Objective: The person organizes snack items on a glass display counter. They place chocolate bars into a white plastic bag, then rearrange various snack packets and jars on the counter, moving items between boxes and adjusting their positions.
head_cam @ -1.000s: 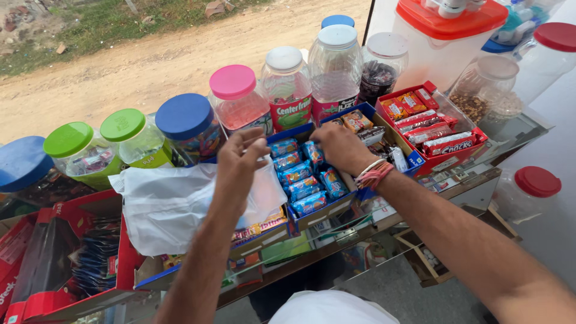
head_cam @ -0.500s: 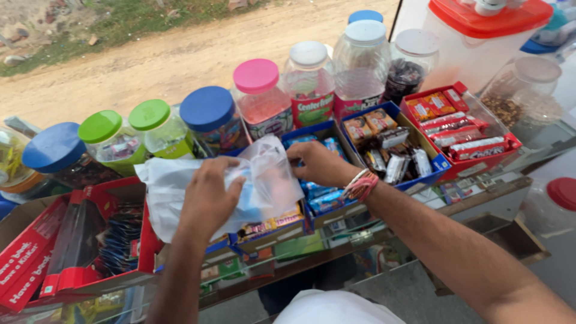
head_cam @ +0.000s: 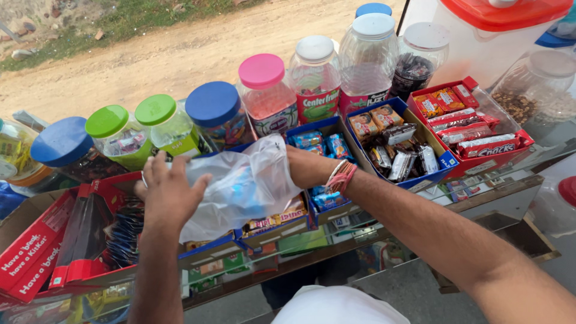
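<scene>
Since half a second ago your right hand (head_cam: 306,167) has gone deeper into the plastic bag (head_cam: 240,186), and your left hand (head_cam: 170,195) has shifted to lie flatter over the bag's near side. You seem to be mid-way through filling the bag — the right hand is inside up to the wrist, so whether its fingers are closed on anything cannot be told. The left hand is spread, fingers loosely curled over the film, holding the bag from above rather than pinching it.

The next move, as it looks, calls for keeping the mouth of the bag wide while the right hand comes out without dragging the thin film along.

The bag lies across the blue display box (head_cam: 282,225) at the front of the counter, between the red carton (head_cam: 36,252) and the blue tray of wrapped bars (head_cam: 441,165). It is clear, crumpled and soft — something blue shows faintly through it. Behind it stand the jars, one with a pink lid (head_cam: 261,71).
</scene>
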